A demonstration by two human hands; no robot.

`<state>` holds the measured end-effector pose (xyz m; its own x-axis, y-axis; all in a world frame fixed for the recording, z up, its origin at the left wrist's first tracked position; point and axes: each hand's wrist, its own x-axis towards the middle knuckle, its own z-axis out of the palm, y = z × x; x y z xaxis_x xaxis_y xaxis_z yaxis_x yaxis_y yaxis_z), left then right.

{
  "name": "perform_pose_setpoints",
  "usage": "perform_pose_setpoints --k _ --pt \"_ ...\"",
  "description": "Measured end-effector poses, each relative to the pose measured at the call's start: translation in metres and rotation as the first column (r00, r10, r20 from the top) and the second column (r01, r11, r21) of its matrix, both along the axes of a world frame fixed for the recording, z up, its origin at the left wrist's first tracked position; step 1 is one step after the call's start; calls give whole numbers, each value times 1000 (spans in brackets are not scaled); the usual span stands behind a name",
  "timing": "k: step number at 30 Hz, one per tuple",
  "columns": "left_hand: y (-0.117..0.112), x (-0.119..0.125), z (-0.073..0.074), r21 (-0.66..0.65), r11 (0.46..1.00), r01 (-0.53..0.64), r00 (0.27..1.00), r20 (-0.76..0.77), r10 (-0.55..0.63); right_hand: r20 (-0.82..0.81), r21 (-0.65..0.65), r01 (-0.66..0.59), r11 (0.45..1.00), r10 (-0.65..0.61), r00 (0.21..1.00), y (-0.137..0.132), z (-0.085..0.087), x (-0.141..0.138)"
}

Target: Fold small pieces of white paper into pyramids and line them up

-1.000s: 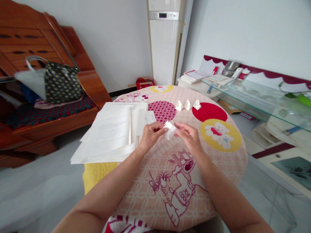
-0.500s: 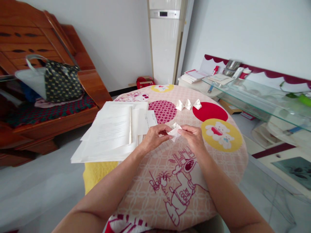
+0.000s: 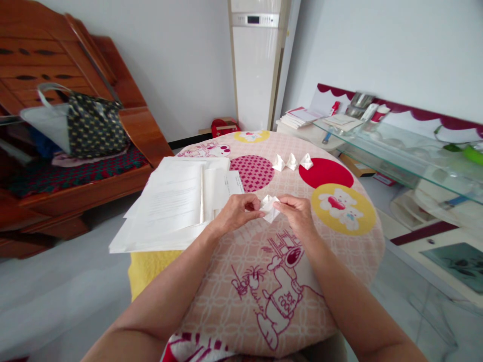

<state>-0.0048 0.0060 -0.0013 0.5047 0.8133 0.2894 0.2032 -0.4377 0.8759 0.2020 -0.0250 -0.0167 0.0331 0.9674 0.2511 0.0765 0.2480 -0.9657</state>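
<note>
A small folded piece of white paper is pinched between my two hands above the table. My left hand grips its left side between thumb and curled fingers. On its right edge the thumb and fingers of my right hand are closed. Beyond my hands, three folded white paper shapes stand in a row: a left one, a middle one and a right one. A pile of white paper sheets lies to the left of my left hand.
A patterned pink cloth covers the round table. On the right is a glass shelf bearing cups and papers. A wooden bench with a dotted bag stands at the left. A tall white air conditioner rises behind.
The folded paper between my fingers has tilted and shows a flatter face now. My left hand has shifted slightly left, with its fingers more curled. The row of paper shapes stays put.
</note>
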Motion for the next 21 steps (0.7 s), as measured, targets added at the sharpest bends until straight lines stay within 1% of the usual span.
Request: perform_pose_setpoints --k 4,7,10,13,17,21 --pt "2 0 -5 -92 996 -15 996 91 24 3 7 60 998 -60 998 2 -2 -2" --pt "2 1 -5 -186 983 7 990 141 20 -4 -25 49 998 -49 999 1 -1 -1" --pt "1 1 -3 -262 964 40 985 171 6 -18 -40 49 998 -50 999 1 1 0" --pt "0 1 -1 -301 953 46 983 184 11 -36 -31 67 997 -68 997 0 0 -1" --pt "0 2 -2 -329 944 40 976 214 33 -62 -37 103 994 -105 993 1 -3 -4" --pt "-1 3 -2 -368 927 66 965 259 34 -75 -29 144 989 -146 986 1 -4 -6"
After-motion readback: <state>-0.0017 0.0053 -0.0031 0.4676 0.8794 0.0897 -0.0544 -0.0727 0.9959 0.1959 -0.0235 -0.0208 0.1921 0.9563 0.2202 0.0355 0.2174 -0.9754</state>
